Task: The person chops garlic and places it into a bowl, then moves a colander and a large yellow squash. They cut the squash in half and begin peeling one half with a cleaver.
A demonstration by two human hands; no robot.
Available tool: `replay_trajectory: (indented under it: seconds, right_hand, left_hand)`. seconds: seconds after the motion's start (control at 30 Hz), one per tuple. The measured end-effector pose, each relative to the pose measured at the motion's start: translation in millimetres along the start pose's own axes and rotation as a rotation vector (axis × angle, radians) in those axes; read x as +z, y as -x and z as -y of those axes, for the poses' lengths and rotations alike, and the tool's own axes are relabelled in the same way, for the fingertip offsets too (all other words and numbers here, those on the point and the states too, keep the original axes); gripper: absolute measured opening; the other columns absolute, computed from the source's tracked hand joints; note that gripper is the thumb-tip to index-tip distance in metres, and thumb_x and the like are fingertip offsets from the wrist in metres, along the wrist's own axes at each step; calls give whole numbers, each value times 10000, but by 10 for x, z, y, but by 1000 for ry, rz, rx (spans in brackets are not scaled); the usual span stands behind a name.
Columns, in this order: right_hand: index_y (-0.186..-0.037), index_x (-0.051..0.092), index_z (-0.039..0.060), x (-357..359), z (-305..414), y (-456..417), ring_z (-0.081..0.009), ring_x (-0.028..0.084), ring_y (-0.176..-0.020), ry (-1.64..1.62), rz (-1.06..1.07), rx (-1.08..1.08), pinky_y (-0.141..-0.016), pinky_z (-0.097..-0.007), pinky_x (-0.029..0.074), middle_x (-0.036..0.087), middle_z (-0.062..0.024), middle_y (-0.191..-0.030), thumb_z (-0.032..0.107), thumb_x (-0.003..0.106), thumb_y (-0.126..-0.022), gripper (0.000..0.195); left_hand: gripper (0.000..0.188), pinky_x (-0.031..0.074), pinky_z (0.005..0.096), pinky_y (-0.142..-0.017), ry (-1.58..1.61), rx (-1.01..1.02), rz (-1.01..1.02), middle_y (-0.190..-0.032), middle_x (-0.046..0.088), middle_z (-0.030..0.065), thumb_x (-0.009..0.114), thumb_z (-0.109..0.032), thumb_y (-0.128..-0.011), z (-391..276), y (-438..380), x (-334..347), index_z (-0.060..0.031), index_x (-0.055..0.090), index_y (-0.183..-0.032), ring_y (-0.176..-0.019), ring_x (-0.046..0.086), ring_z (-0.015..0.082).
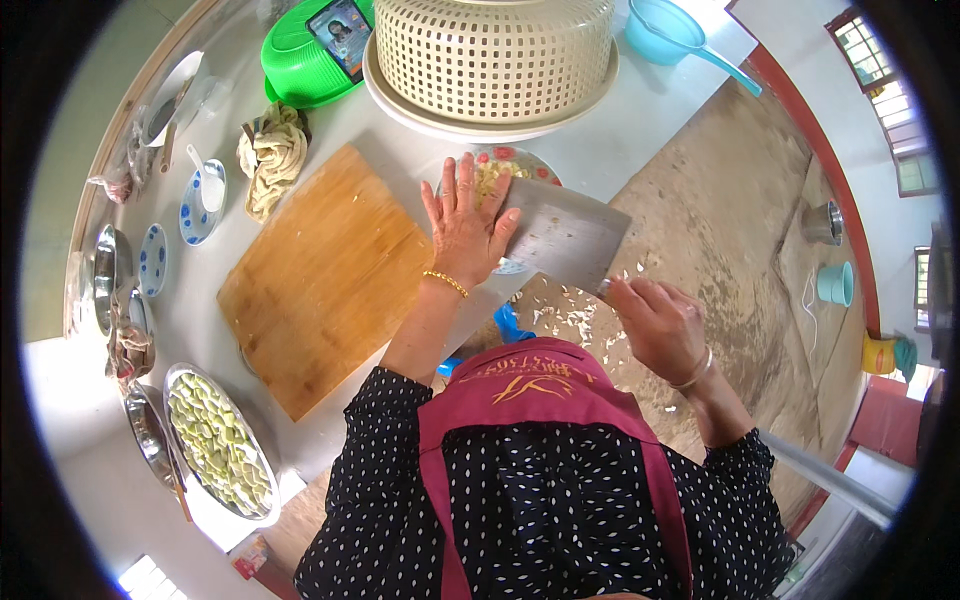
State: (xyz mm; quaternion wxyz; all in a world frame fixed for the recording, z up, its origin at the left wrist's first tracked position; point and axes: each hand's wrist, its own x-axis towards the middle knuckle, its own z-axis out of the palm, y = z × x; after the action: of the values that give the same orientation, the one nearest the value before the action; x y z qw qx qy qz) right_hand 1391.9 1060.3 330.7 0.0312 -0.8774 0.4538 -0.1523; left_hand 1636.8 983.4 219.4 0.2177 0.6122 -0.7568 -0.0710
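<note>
My right hand [660,326] grips the handle of a wide cleaver [570,232], whose blade points up and to the left. The spread fingers of my left hand [469,225] lie over the blade's left end, beside chopped pale yellow pieces [493,180]. These pieces are on a plate with red patterns [541,166], partly hidden under the hand and blade. To the left, a wooden cutting board [330,277] lies on the table, with a few small crumbs on it. Whether my left fingers touch the blade or the food, I cannot tell.
A beige perforated basket cover [495,67] stands behind the plate, by a green plastic basket [300,60] with a phone [341,37]. A crumpled cloth [277,161], blue-patterned dishes [154,259] and a tray of cut green vegetables [217,442] are left. A blue dipper [664,34] is back right.
</note>
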Motion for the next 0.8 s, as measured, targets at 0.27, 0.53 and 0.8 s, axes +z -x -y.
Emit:
replay_trajectory:
  seconds: [0.27,0.53,0.8]
  right_hand:
    - [-992,642,43,-358,-114,317,-258,637,-780,-69,-72,222,-677,-322,506,649,-121,-904,12,690,-629,367]
    - [-1036,627,-18,-383,223,230,-275,647,-824,-186,-120,211,-721,-321,504,648,-177,-935,-23,684,-642,398]
    - [-1107,608,48,419,871,-908,-255,651,-777,-586,-44,-180,-676,-319,531,647,-131,-991,81,688,-716,400]
  left_hand:
    - [170,359,367,-742,91,48,-477,-796,617,20,612,-66,-689,156,-48,28,-125,653,-843,-781,557,212]
    - [204,395,326,-777,-30,-61,-484,-1012,550,73,580,-133,-747,123,219,-263,-105,624,-944,-845,523,179]
    - [135,445,201,-639,656,-777,-773,-858,608,52,522,-18,-850,1118,1412,-765,-5,614,-949,-787,537,98]
